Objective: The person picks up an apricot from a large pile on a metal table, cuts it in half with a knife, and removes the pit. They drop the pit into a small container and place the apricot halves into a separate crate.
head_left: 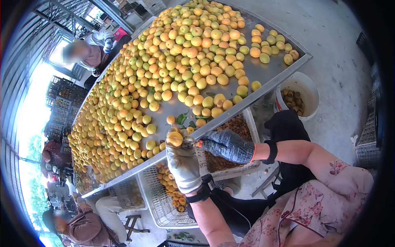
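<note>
My left hand [181, 162], in a white glove, has its fingers curled around a round yellow-orange fruit [175, 139] at the edge of the grey metal tabletop [269, 73], presumably to steady it. My right hand [228, 146], in grey knit, has its fingers closed on what seems a small red-ended tool [199, 143]. The white plastic basket [152, 197] sits just below, likely for easy reach.

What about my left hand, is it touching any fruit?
Touching. The head view shows it: the gloved left hand grips a fruit, with no gap visible between them.
</note>
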`<state>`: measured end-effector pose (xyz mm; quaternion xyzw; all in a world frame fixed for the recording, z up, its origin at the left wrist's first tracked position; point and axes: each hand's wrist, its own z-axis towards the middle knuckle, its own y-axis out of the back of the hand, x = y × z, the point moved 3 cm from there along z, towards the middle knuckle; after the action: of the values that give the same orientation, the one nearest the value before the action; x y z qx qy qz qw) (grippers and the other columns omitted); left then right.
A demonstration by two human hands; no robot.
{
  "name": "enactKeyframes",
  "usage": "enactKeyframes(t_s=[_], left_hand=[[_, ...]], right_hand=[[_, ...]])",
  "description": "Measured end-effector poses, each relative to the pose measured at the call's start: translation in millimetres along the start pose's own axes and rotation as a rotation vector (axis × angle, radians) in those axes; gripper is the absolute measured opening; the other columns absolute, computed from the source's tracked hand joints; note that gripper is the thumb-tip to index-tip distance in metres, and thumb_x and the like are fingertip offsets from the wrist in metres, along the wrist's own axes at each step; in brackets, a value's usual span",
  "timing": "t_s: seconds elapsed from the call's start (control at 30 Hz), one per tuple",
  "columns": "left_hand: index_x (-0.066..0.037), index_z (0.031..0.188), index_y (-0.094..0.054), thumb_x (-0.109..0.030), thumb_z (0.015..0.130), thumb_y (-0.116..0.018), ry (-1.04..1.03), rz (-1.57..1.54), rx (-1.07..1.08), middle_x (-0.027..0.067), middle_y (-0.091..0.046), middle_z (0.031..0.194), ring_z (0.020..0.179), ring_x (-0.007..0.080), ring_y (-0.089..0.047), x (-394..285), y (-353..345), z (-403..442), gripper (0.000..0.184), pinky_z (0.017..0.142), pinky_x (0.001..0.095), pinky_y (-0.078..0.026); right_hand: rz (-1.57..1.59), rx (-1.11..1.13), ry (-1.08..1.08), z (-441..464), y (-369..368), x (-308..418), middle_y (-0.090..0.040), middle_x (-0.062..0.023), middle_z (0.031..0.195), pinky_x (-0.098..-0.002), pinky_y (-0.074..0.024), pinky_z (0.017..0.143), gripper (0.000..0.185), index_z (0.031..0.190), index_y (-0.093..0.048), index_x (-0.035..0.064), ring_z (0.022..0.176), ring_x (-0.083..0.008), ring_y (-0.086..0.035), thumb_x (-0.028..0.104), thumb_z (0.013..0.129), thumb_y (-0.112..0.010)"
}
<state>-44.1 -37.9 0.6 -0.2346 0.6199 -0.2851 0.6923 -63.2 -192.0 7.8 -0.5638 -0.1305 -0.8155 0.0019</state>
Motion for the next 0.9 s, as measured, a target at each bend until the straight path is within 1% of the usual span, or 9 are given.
enactKeyframes(t_s=[0.23,0.37,0.43,0.47,0.57,0.63,0.7,0.83,0.9], left_hand=[[-0.005,0.119,-0.052,-0.039,0.098,-0.043,-0.008,0.182,-0.055,0.0096,-0.057,0.115,0.097,0.021,-0.056,5,-4,-3,0.041,0.089,0.0372,-0.044],[-0.003,0.118,-0.05,-0.028,0.098,-0.044,-0.012,0.156,-0.017,0.0114,-0.057,0.113,0.099,0.0225,-0.057,0,-21,-1,0.033,0.089,0.0347,-0.044],[-0.001,0.117,-0.049,-0.025,0.097,-0.045,-0.074,0.456,-0.142,0.0128,-0.057,0.113,0.099,0.022,-0.057,-7,-28,0,0.031,0.09,0.0357,-0.044],[0.001,0.117,-0.048,-0.024,0.096,-0.047,-0.039,0.491,-0.143,0.0137,-0.057,0.112,0.097,0.0214,-0.057,-9,-26,0,0.032,0.09,0.037,-0.044],[0.0,0.118,-0.049,-0.028,0.097,-0.046,-0.085,0.464,-0.041,0.0123,-0.058,0.109,0.095,0.021,-0.057,3,-9,3,0.035,0.089,0.0365,-0.044],[-0.002,0.116,-0.052,-0.035,0.098,-0.045,0.013,0.323,-0.119,0.0113,-0.06,0.104,0.094,0.0216,-0.057,18,-1,2,0.038,0.09,0.0365,-0.044],[-0.003,0.116,-0.053,-0.04,0.098,-0.043,0.027,-0.04,-0.146,0.0117,-0.06,0.106,0.098,0.0224,-0.056,25,-12,6,0.042,0.091,0.0371,-0.044],[-0.003,0.122,-0.05,-0.039,0.098,-0.042,0.069,0.161,-0.121,0.0111,-0.056,0.117,0.103,0.0214,-0.055,25,-3,7,0.043,0.092,0.0369,-0.044],[-0.003,0.118,-0.052,-0.038,0.099,-0.043,0.038,0.321,-0.177,0.0104,-0.061,0.107,0.098,0.0209,-0.057,19,-13,7,0.041,0.088,0.0357,-0.046]], right_hand=[[-0.118,-0.063,0.054,1,-8,-11,-0.065,-0.0177,0.09,-0.0414,-0.0484,0.072,0.029,0.102,-0.064,0.0025,0.083,-0.0352,-0.062,0.028,0.094,-0.054],[-0.115,0.024,-0.053,5,-7,-16,-0.066,-0.0172,0.091,-0.0408,-0.0482,0.072,0.028,0.102,-0.065,0.0035,0.083,-0.0352,-0.062,0.028,0.094,-0.054],[-0.014,-0.086,0.087,4,-12,-25,-0.066,-0.0164,0.089,-0.0407,-0.0478,0.071,0.03,0.1,-0.065,0.0037,0.081,-0.0357,-0.062,0.03,0.094,-0.052],[-0.002,-0.106,0.032,5,-14,-22,-0.064,-0.017,0.085,-0.041,-0.0469,0.069,0.032,0.095,-0.064,0.0036,0.078,-0.0365,-0.06,0.032,0.095,-0.05],[-0.106,-0.01,-0.03,5,-11,-13,-0.062,-0.0183,0.08,-0.0426,-0.0458,0.067,0.033,0.09,-0.063,0.003,0.075,-0.0374,-0.059,0.033,0.095,-0.05],[-0.182,0.018,-0.077,5,-15,-16,-0.061,-0.0192,0.077,-0.0438,-0.0448,0.064,0.033,0.088,-0.063,0.0031,0.072,-0.0381,-0.058,0.032,0.096,-0.049],[-0.216,-0.042,0.03,3,-17,-19,-0.061,-0.0189,0.075,-0.0448,-0.0443,0.063,0.033,0.088,-0.062,0.0031,0.071,-0.0382,-0.058,0.031,0.096,-0.048],[-0.186,-0.152,0.044,2,-11,-27,-0.061,-0.0187,0.074,-0.0451,-0.0444,0.063,0.032,0.088,-0.061,0.003,0.071,-0.038,-0.059,0.032,0.096,-0.049],[-0.137,-0.112,-0.022,2,-10,-28,-0.061,-0.0183,0.074,-0.0451,-0.0446,0.062,0.032,0.087,-0.061,0.0034,0.071,-0.0381,-0.059,0.032,0.095,-0.049]])
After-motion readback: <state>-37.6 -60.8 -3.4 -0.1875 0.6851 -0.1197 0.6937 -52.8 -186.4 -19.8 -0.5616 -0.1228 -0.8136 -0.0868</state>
